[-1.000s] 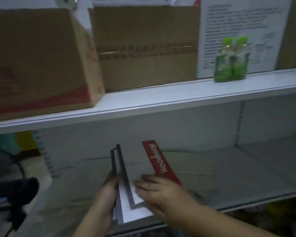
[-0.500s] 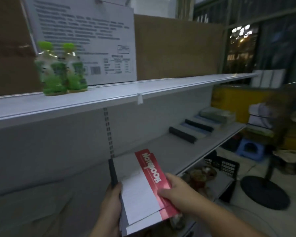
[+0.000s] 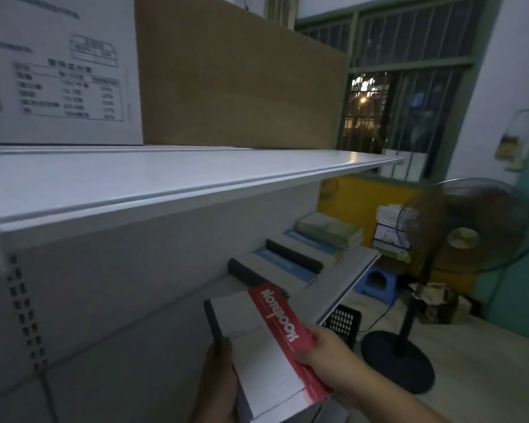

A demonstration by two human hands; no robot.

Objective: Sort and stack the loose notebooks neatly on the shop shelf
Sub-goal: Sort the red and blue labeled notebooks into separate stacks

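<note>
A small stack of white notebooks with a red "Notebook" band (image 3: 266, 349) is held in front of me above the lower shelf (image 3: 345, 279). My left hand (image 3: 219, 383) grips the stack's dark spine edge from the left. My right hand (image 3: 327, 358) holds its red right edge, thumb on the cover. Further along the lower shelf lie more notebooks: dark-spined white and blue ones (image 3: 284, 262) and a greenish pile (image 3: 330, 230) at the far end.
The upper shelf (image 3: 165, 175) carries a brown cardboard box (image 3: 235, 77) and a white printed box (image 3: 58, 71). To the right stand a floor fan (image 3: 468, 236), a blue stool (image 3: 377, 280) and a black crate (image 3: 344, 323) under the shelf.
My view has swung right along the shelf, bringing the far notebooks and fan closer into view. Both hands keep hold of the stack, now squared up, and carry it rightward.
</note>
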